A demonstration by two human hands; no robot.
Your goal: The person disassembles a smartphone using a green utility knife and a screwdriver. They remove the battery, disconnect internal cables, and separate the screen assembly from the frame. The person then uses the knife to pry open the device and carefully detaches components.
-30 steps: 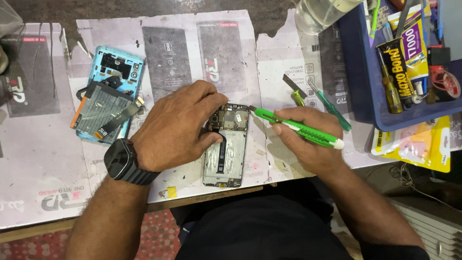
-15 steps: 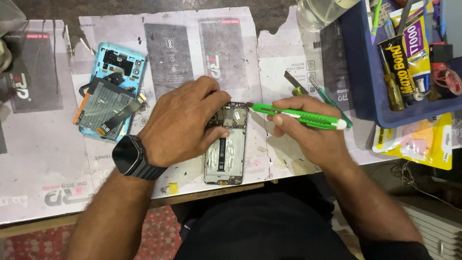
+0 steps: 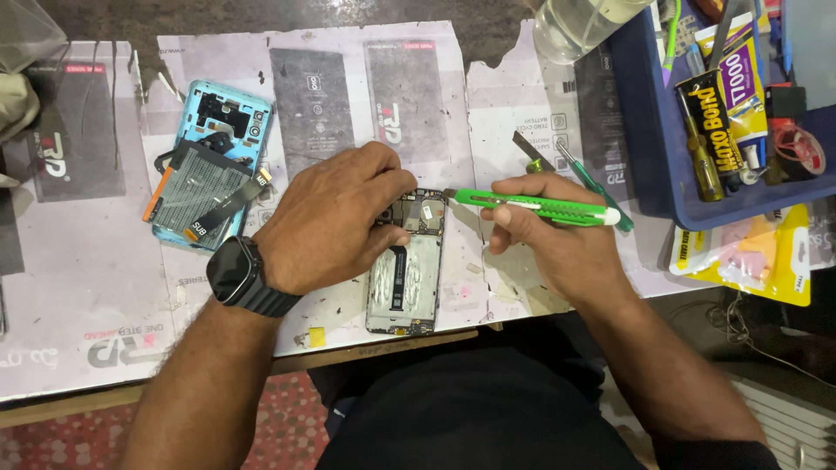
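An opened phone (image 3: 407, 280) with its board and flex cable showing lies on the worktable near the front edge. My left hand (image 3: 335, 218), with a black watch on the wrist, rests on the phone's upper left, fingertips on the board. My right hand (image 3: 547, 237) holds a green utility knife (image 3: 533, 207) level, its tip pointing left at the phone's top right corner, just beside it. Whether the tip touches the phone is unclear.
A light blue phone back cover (image 3: 212, 161) with a loose screen part on it lies to the left. A blue bin (image 3: 730, 113) with glue tubes and tape stands at the right. Green screwdrivers (image 3: 582, 172) lie behind my right hand. A clear bottle (image 3: 579, 22) stands at the back.
My right hand has raised the knife's rear end, so the knife now lies nearly level with its tip still by the phone's top corner. My left hand stays on the phone.
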